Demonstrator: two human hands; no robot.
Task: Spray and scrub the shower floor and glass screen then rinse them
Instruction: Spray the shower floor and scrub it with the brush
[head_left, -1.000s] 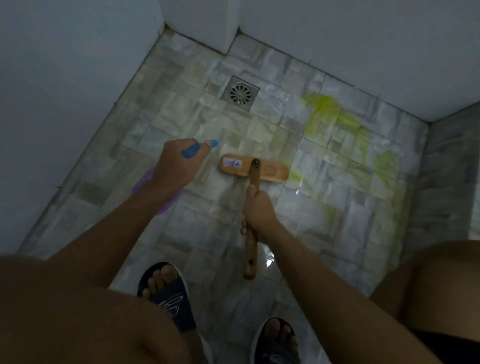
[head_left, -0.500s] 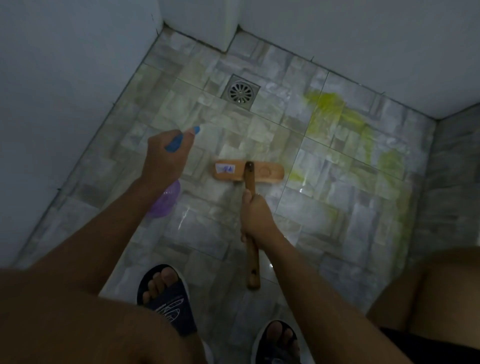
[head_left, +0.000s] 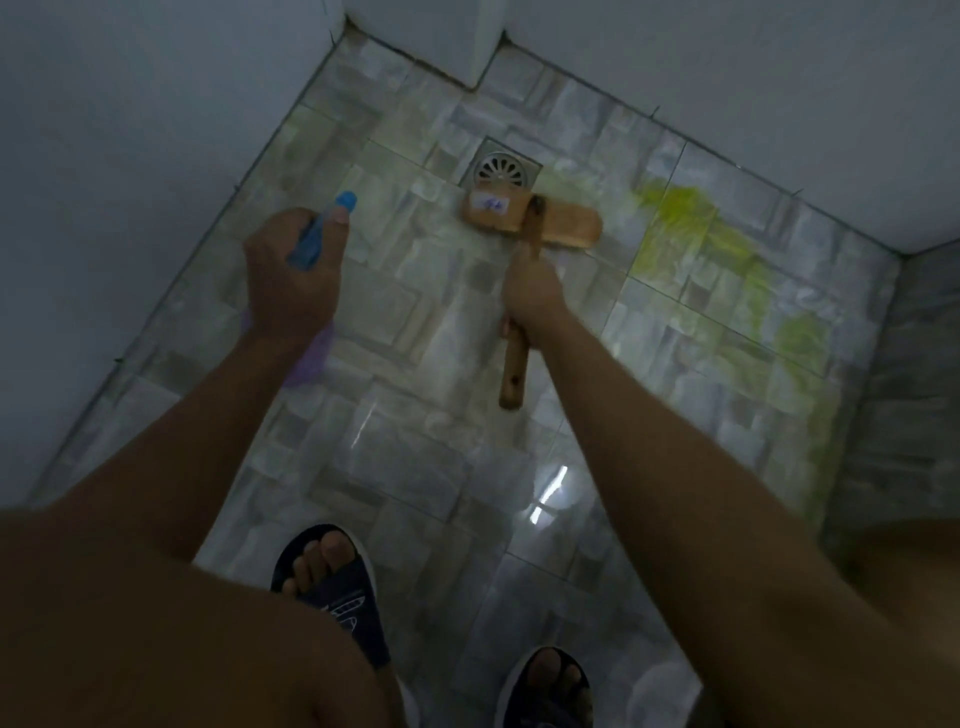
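My right hand (head_left: 530, 293) grips the wooden handle of a scrub brush (head_left: 532, 221), whose flat wooden head lies on the tiled shower floor (head_left: 415, 447) just below the metal drain (head_left: 501, 169). The handle's free end sticks out behind my wrist. My left hand (head_left: 291, 275) holds a spray bottle (head_left: 317, 239) with a blue nozzle pointing forward and a purple body mostly hidden under my palm. Yellow-green cleaner (head_left: 691, 228) is smeared over the tiles to the right of the brush head.
White walls (head_left: 130, 156) close the floor on the left and at the back, with a corner post (head_left: 467, 41) at the top. A grey tiled wall (head_left: 914, 364) stands at the right. My two feet in dark slides (head_left: 332, 582) are on the wet near tiles.
The brush has been pushed forward, from mid-floor up to the drain. My left hand with the bottle has stayed at the left, shifting slightly with the view.
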